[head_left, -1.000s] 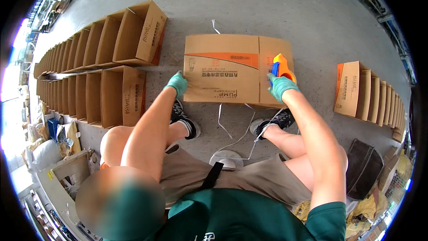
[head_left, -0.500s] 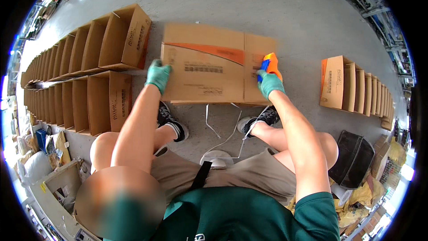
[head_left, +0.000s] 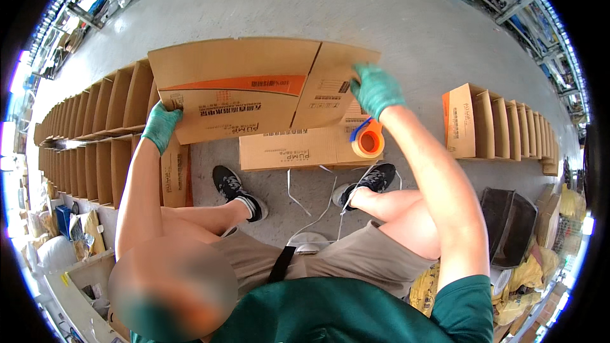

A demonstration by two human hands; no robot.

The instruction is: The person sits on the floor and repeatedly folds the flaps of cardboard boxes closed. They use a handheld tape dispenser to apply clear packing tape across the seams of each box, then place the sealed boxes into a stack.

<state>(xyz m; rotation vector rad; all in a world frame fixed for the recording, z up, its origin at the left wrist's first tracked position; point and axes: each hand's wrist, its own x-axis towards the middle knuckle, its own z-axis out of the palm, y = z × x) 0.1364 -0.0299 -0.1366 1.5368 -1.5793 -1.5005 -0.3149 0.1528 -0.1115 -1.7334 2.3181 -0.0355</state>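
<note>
A flattened cardboard box (head_left: 235, 101), brown with an orange stripe, is raised and tilted in front of me. My left hand (head_left: 162, 128), in a green glove, is closed on its lower left edge. At the right end, my right hand (head_left: 379, 91), also gloved in green, has its slightly blurred fingers curled at the box's edge. Just below that hand, an orange tape dispenser (head_left: 368, 140) with a blue part shows against another flat carton (head_left: 286, 152). This second carton lies on the floor before my feet, partly covered by the raised box.
Rows of open, upright cardboard boxes (head_left: 121, 101) stand at the left. Another row (head_left: 462, 124) stands at the right. White strapping (head_left: 305, 209) trails between my shoes. A black bin (head_left: 505, 225) sits beside my right knee. Shelving (head_left: 515, 9) lines the far right.
The flattened box has been lifted and shifted left, uncovering the carton below. My left hand moved left with it. My right hand moved up the box's right edge, and the tape dispenser now appears lower.
</note>
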